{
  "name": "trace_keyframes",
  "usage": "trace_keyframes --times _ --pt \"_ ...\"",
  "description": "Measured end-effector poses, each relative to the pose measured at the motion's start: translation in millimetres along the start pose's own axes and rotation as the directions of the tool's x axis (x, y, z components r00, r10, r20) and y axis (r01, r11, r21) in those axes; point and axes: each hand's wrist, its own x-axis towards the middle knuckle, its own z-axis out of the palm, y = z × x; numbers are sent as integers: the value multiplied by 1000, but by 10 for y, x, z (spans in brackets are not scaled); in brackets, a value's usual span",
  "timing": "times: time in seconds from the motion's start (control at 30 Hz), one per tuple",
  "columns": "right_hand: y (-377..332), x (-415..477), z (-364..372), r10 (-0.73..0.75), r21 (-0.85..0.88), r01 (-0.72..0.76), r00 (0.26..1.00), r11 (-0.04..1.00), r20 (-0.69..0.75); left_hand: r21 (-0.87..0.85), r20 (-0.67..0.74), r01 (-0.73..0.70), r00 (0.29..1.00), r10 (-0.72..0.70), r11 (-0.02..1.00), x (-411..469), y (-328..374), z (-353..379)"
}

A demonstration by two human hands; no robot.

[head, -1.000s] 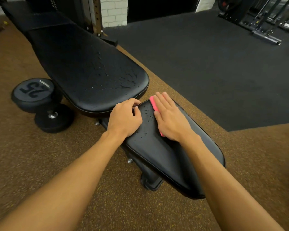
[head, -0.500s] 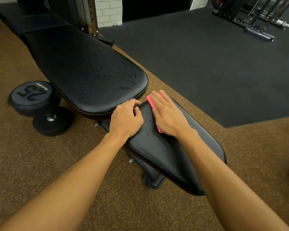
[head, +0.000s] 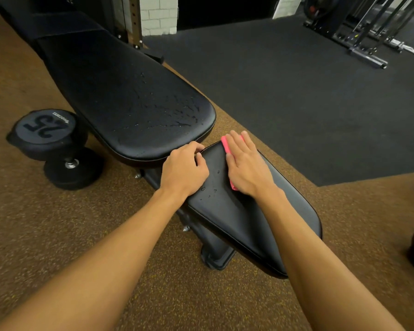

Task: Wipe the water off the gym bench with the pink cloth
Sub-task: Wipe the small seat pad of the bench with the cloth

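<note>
Head view. Bench stands on brown floor, its black seat nearest the camera and its backrest running away to the upper left.

Right hand lies flat on the far half of the seat, fingers straight and close together, pressing the cloth onto the pad. The pink cloth is almost covered. One strip shows along the hand's left edge near the fingertips, and a small corner shows by the heel of the hand.

Left hand is at the narrow far end of the seat, beside the gap to the backrest, fingers curled round that edge and grasping it.

Drops sit on the seat between the two hands. Water is also beaded over the near end of the backrest.

Dumbbell marked 25 lies on the floor left of the bench. Black mat covers the ground to the right, with a rack at its far corner.
</note>
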Motion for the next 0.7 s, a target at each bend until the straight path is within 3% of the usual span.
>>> trace_keyframes --times 0.17,0.23,0.37,0.43,0.7 --pt "30 -361 -30 -195 56 190 974 980 116 16 -6 4 1000 -4 1000 -22 -19 19" --pt "157 -475 -90 -150 64 144 984 987 94 2 -3 3 1000 -3 1000 -18 -12 24" --pt "245 -228 -124 95 53 -94 995 994 -12 -16 -6 3 1000 -3 1000 10 7 17" --pt "171 -28 -83 118 39 -116 992 992 -44 -13 -15 6 1000 -7 1000 25 1 5" --pt "-108 -334 -1 -204 34 202 976 979 78 -15 11 26 1000 -26 1000 -6 -35 0"
